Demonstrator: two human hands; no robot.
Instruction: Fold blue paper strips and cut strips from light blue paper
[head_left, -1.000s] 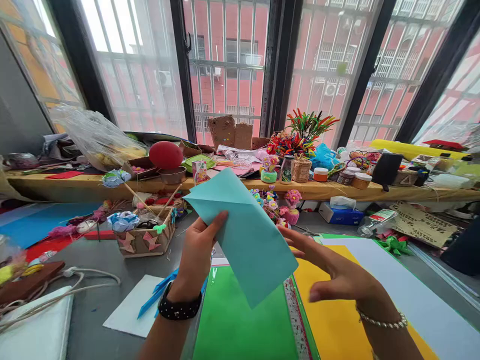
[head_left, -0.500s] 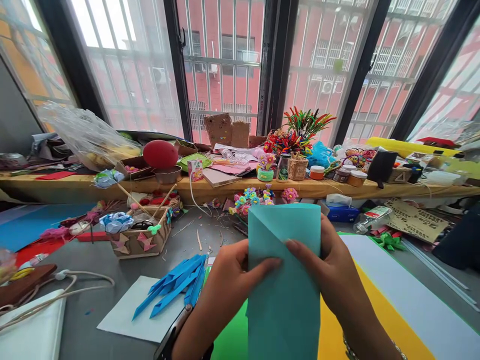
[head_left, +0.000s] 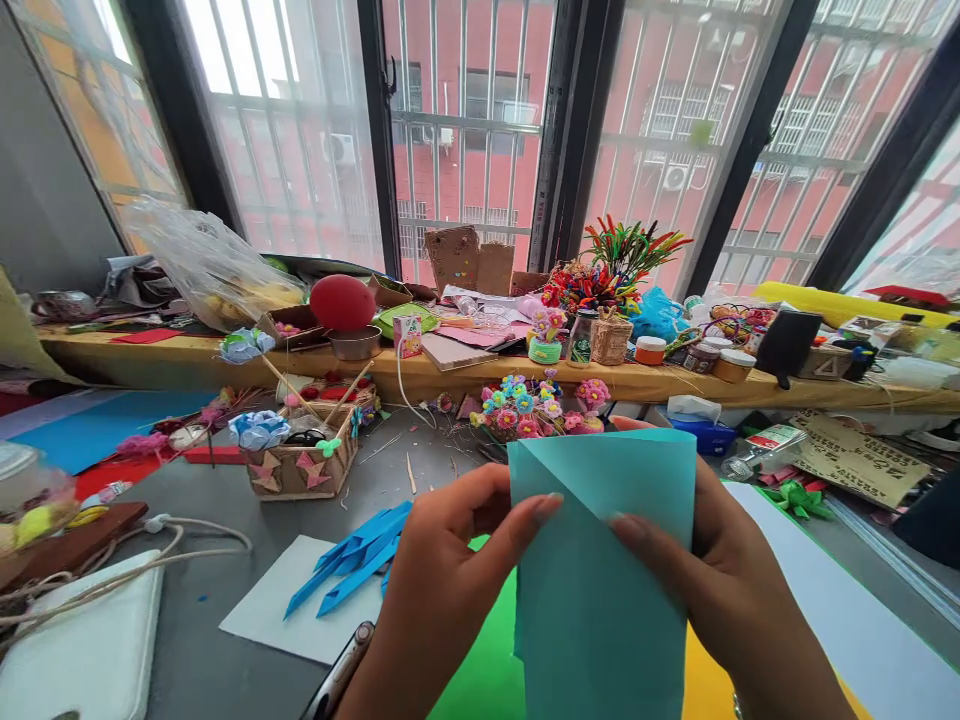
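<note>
A folded sheet of teal paper (head_left: 600,610) stands upright before me, with a diagonal fold running down from its top left corner. My left hand (head_left: 457,560) pinches its left edge, thumb on the front and fingers behind. On the right side, my right hand (head_left: 720,570) grips the sheet too, its thumb pressed near the lower end of the diagonal. The fingers behind the paper are mostly hidden. Left of my left hand, folded blue paper strips (head_left: 349,560) lie on a white sheet (head_left: 277,610). Green paper (head_left: 476,670) shows beneath my hands.
A cardboard box with paper flowers (head_left: 300,470) stands at the left, near a white tray (head_left: 90,640) and a cord. Large white paper (head_left: 825,600) lies at the right. Crocheted flowers (head_left: 525,405) stand behind the teal sheet. A cluttered ledge (head_left: 450,378) runs below the windows.
The view has shifted a little left. Both hands and the teal paper sit farther right in view, and the paper shows wider at the top. Both thumbs still press on its front.
</note>
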